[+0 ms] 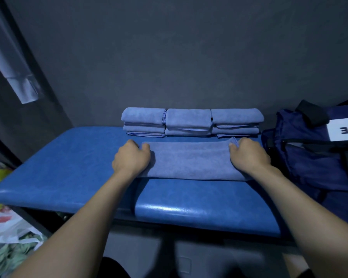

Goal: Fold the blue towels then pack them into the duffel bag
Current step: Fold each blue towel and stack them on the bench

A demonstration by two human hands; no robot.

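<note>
**Both hands grip the ends of a half-folded blue towel on the padded bench**

Nearest the camera, two bare forearms reach forward over the front edge of a blue padded bench, whose glossy cushion is split by a seam just left of centre.

Past the seam, a blue towel lies flat across the bench as a long folded band, its near fold running straight from wrist to wrist. The left hand sits on the towel's left end with its fingers curled down over the edge, the thumb tucked against the far corner, so it holds that end. The right hand sits on the right end, fingers curled likewise, and its thumb and forefinger pinch the far right corner, which stands up slightly from the cushion.

Just beyond the towel, against the dark wall, three stacks of folded towels stand side by side, touching one another; each stack shows at least two folded pieces.

To the right, a navy duffel bag rests on the bench end, close beside the right hand, with a black strap over its top and a white label. At the far left, below bench level, lie plastic bags and crumpled cloth.
</note>
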